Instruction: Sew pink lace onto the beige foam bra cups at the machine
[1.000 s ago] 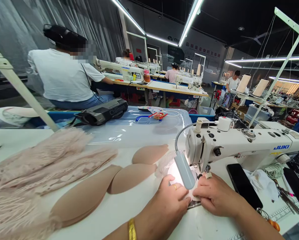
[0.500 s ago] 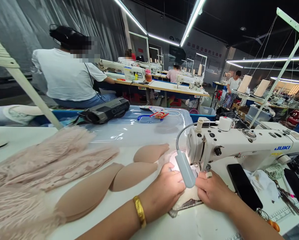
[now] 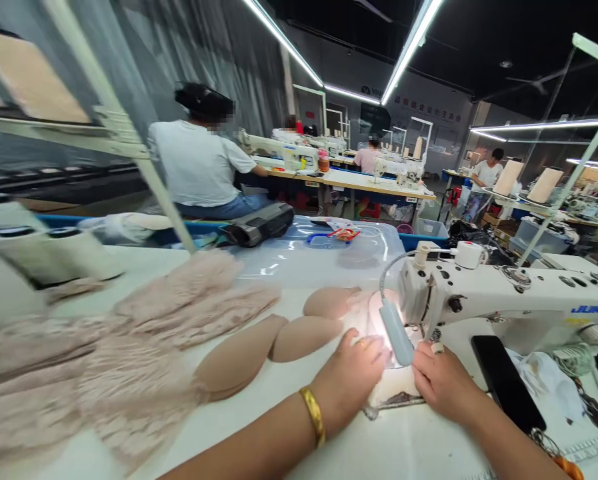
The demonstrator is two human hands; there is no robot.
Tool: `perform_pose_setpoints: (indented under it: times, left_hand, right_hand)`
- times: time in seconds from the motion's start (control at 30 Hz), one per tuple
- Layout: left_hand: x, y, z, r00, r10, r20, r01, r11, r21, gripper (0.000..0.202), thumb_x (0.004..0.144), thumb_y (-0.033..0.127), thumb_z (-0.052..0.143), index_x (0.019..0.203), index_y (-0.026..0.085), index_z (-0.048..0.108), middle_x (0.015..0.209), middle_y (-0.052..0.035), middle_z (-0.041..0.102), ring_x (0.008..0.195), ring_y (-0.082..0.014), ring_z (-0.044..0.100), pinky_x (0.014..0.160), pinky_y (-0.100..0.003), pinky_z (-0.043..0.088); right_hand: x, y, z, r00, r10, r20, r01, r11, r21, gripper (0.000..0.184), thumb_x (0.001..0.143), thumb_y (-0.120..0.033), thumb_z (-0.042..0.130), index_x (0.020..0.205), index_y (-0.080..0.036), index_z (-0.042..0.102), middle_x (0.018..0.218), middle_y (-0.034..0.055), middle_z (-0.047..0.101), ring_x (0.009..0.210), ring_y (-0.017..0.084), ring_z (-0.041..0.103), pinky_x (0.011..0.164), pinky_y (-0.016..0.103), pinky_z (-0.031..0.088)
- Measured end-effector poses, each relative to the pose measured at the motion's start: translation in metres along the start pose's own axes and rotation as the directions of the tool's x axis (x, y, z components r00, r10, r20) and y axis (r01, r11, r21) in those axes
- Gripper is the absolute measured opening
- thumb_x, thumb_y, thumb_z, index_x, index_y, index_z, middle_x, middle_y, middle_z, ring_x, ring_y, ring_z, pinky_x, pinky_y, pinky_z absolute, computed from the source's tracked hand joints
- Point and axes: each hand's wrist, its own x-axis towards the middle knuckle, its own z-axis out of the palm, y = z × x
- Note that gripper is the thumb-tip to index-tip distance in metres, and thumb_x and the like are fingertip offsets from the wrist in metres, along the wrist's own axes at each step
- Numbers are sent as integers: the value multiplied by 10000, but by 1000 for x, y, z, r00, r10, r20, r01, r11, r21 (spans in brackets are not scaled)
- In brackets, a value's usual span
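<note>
My left hand (image 3: 351, 375), with a gold bangle (image 3: 313, 417) on the wrist, rests at the lit sewing area with its fingers curled over pale fabric (image 3: 375, 312). Close to the needle, my right hand (image 3: 446, 380) has its fingers pressed together; their tips are partly hidden behind a small grey lamp (image 3: 397, 333). What the right fingers grip does not show. Both hands are in front of the head of a white sewing machine (image 3: 509, 290). Left of them lie beige bra cups (image 3: 241, 357) joined to sheer blush lace (image 3: 133, 380).
A black phone (image 3: 509, 383) and white cloth (image 3: 549, 380) lie right of my right hand. Behind the lace is a clear plastic sheet (image 3: 279, 263) with a dark speaker-like device (image 3: 261, 225) on it. Thread cones (image 3: 79, 253) stand at left. A co-worker (image 3: 199, 160) sits beyond.
The view has swung left, so the scene sits further right. My left hand has shifted slightly left from the lamp; my right hand stays by the needle.
</note>
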Motion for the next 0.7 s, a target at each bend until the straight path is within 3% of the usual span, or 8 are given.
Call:
perform_pose_setpoints:
  times: [0.07, 0.17, 0.27, 0.33, 0.4, 0.5, 0.63, 0.7]
  left_hand:
    - [-19, 17, -14, 996, -29, 85, 26, 999, 38, 32, 932, 203, 663, 944, 174, 658, 960, -76, 728, 887, -265, 687, 952, -492, 441]
    - [-59, 32, -39, 971, -72, 227, 82, 996, -37, 219, 928, 384, 716, 1037, 208, 644, 1099, -43, 738, 953, -261, 698, 987, -510, 449]
    - [-113, 27, -58, 941, -305, 148, 320, 943, -91, 254, 950, 300, 675, 1194, 240, 636, 1297, -60, 711, 1125, -279, 676, 1049, -507, 432]
    - [-150, 16, -65, 856, -517, -12, 515, 856, -49, 356, 963, 189, 603, 1312, 258, 610, 1400, -87, 661, 1250, -293, 622, 1086, -509, 420]
    - [-180, 1, -68, 705, -698, -124, 704, 710, 11, 415, 951, 160, 568, 1361, 222, 600, 1442, -139, 625, 1304, -337, 580, 1089, -560, 420]
    - [-202, -14, -72, 561, -819, -121, 825, 565, 7, 226, 957, 187, 507, 1054, 176, 710, 1179, -149, 735, 1089, -353, 664, 950, -563, 502]
    - [-196, -1, -86, 614, -775, -149, 742, 632, -224, 284, 1035, 296, 404, 947, 211, 659, 1000, -78, 736, 941, -256, 687, 861, -399, 542]
    - [-187, 15, -97, 632, -757, -164, 640, 629, -441, 277, 1051, 389, 424, 992, 242, 652, 999, -42, 734, 916, -217, 692, 820, -316, 549]
  right_hand:
    - [-7, 3, 3, 1000, 1, -23, -1, 1000, 28, 263, 965, -126, 401, 939, -235, 638, 856, 51, 654, 785, 233, 594, 692, 331, 431]
    - [-16, 15, 16, 999, -10, -47, 12, 999, 43, 311, 1024, -191, 382, 919, -256, 668, 863, 55, 687, 757, 237, 633, 663, 337, 459]
    - [-21, 32, 32, 989, -85, -118, 90, 995, 38, 292, 1023, -263, 426, 987, -290, 715, 938, 62, 729, 768, 243, 671, 664, 341, 503]
    - [-23, 41, 40, 975, -144, -167, 149, 989, 22, 279, 1011, -284, 457, 1048, -312, 732, 974, 59, 748, 800, 252, 696, 678, 344, 528]
    - [-23, 45, 44, 963, -172, -207, 177, 984, 10, 281, 1004, -284, 475, 1107, -321, 735, 987, 57, 756, 814, 255, 710, 691, 346, 546]
    - [-19, 38, 39, 962, -166, -216, 178, 983, 41, 266, 1011, -267, 489, 1115, -311, 731, 937, 58, 743, 778, 243, 705, 691, 341, 563]
    - [-12, -6, 11, 979, -159, -130, 183, 963, 197, 253, 1037, -216, 474, 1083, -287, 712, 887, 58, 705, 811, 228, 691, 722, 329, 584]
    - [-10, -39, -8, 981, -172, -91, 193, 928, 319, 285, 1046, -208, 481, 1250, -287, 662, 1110, 93, 713, 1012, 237, 692, 859, 352, 596]
